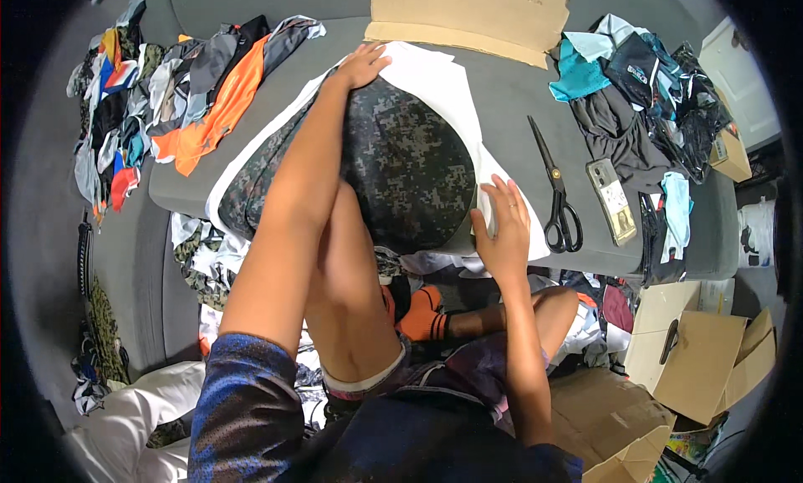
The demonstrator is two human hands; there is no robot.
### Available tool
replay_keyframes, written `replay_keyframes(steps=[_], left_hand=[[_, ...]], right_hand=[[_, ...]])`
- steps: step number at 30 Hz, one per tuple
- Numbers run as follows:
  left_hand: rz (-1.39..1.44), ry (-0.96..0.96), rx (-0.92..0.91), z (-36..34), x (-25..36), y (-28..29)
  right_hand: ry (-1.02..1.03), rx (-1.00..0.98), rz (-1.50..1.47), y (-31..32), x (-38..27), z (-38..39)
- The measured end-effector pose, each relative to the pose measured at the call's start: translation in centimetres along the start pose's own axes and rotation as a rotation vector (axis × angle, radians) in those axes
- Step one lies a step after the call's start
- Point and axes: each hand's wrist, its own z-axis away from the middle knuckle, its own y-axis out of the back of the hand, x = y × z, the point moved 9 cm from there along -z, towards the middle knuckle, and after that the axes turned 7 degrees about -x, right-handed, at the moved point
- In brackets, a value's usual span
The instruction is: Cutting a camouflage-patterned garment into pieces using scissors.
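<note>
A dark camouflage fabric piece with a pixel pattern lies over a larger white sheet on the grey sofa seat. Whether the sheet is paper or cloth, I cannot tell. My left hand reaches across and rests flat at the far edge of the camouflage piece, fingers stretched out. At its right lower edge is my right hand, fingers apart over the white sheet. My left forearm hides part of the fabric. Large black-handled scissors lie to the right of the sheet, and a phone lies beyond them.
A flat cardboard piece leans at the back. Cut fabric strips are heaped at left, with dark and teal cloth at right. Open cardboard boxes stand lower right. Scraps lie below the seat edge.
</note>
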Motion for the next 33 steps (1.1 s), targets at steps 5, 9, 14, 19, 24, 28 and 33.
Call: replay_keyframes(steps=[5, 9, 14, 19, 24, 28, 33], left_hand=[[-0.043, 0.121, 0.033, 1.8, -1.5, 0.6], [-0.095, 0.201, 0.142, 3.4, -4.6, 2.2], [0.001, 0.131, 0.246, 4.2, -3.0, 4.8], [-0.081, 0.053, -0.056, 5.6, 2.3, 2.7], [-0.106, 0.081, -0.219, 10.7, -0.2, 2.6], [0.012, 0.190, -0.020, 17.4, -6.2, 6.0], [0.020, 0.003, 0.324, 27.9, -7.4, 3.1]], right_hand=[[-0.002, -0.055, -0.014, 0.4, 1.0, 0.0], [0.032, -0.045, 0.012, 0.3, 0.6, -0.1], [0.043, -0.022, 0.045, 0.1, 1.1, -0.2], [0.063, -0.008, 0.046, 0.1, 1.6, 0.1], [0.076, 0.022, 0.016, -0.1, 1.3, 0.3], [0.031, 0.076, 0.018, -0.3, 1.5, 0.5], [0.022, 0.102, 0.060, -0.4, 0.5, 0.3]])
